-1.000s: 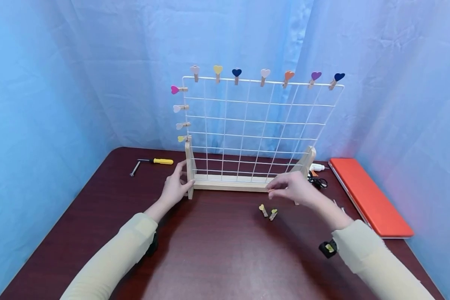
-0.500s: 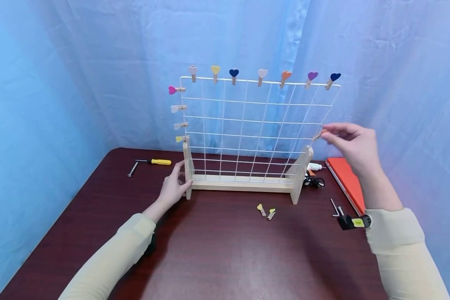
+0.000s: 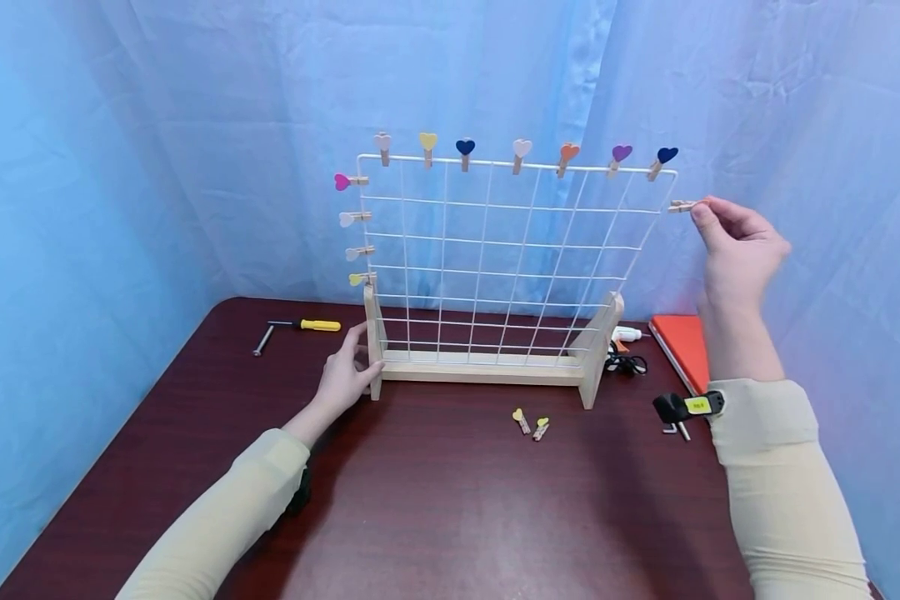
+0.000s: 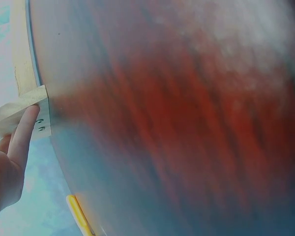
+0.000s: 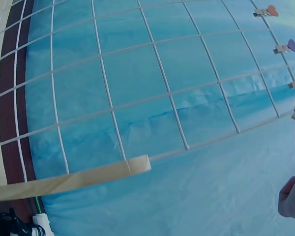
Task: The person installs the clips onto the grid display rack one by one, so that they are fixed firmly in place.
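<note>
A white wire grid (image 3: 444, 201) stands in a wooden stand (image 3: 480, 377). Heart clothespins line its top wire, among them a dark blue one (image 3: 667, 156) by the right corner; several more, such as a pink one (image 3: 342, 182), grip the left side. My left hand (image 3: 341, 371) holds the stand's left upright, thumb in front. Beyond the grid's upper right side, my right hand (image 3: 742, 258) pinches a clothespin (image 3: 681, 207) by its orange heart end. Its wooden tip points at the side wire, slightly apart. Two yellow-heart clothespins (image 3: 521, 421) lie on the table before the stand.
A yellow-handled screwdriver (image 3: 319, 326) and a bolt (image 3: 263, 341) lie at the left. Behind the right upright are a white tool (image 3: 627, 334) and a black cable (image 3: 626, 362). A red book-like object (image 3: 678, 342) lies at the right, partly behind my right arm, near small metal pieces (image 3: 683, 431).
My right hand has risen from the table to the grid's right side, then up toward its top corner, carrying the orange-heart clothespin. My left hand has stayed on the upright.
</note>
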`<state>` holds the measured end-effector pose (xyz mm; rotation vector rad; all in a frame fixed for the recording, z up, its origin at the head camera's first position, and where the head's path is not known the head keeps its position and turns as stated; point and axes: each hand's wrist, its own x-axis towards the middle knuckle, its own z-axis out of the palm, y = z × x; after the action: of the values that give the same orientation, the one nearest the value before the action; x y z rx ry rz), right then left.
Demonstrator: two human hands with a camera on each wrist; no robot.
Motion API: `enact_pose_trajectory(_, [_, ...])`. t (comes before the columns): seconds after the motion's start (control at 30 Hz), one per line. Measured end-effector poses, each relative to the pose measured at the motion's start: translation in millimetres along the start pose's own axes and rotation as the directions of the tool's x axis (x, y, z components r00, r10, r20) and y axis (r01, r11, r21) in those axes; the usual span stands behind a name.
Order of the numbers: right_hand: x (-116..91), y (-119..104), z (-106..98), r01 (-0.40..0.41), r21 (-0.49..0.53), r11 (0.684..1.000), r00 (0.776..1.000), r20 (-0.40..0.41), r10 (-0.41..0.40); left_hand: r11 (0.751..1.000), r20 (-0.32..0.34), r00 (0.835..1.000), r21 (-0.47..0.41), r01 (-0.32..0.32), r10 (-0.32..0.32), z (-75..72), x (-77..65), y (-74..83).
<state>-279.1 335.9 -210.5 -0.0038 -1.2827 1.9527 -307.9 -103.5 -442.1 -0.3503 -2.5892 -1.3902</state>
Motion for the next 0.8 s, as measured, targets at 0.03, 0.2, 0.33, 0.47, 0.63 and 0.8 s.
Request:
enact_pose_trajectory(0.03, [1,1,2,0.003,0.011,1.000,1.000,-0.017,-0.003,1.000,-0.001,1.000,0.000,0.001,-0.001,0.2,0.1,-0.1])
enact_pose_trajectory(0.2, [3,8,11,0.011,0.034,0.999,0.998,-0.067,-0.008,1.000,-0.002,1.000,0.008,0.004,-0.004,0.1,0.5,0.0])
enact_pose_trajectory(0.33, [2,13,17,-0.007,0.042,0.999,0.997,-0.072,0.010,0.999,-0.009,1.000,0.033,-0.005,0.006,-0.6,0.5,0.2])
enact_pose_trajectory(0.47, [2,17,18,-0.005,0.030,1.000,0.997,-0.078,0.008,0.999,-0.008,1.000,0.037,-0.007,0.007,-1.4,0.0,0.8])
enact_pose_trajectory(0.63, [1,22,17,0.010,0.016,1.000,0.998,-0.059,-0.009,1.000,-0.003,1.000,0.020,0.001,-0.001,-1.6,-1.1,0.8])
enact_pose_trajectory(0.8, [-4,17,13,0.126,-0.052,0.991,0.992,0.001,-0.126,1.000,0.003,1.000,0.006,0.006,-0.006,-1.5,-1.1,0.7])
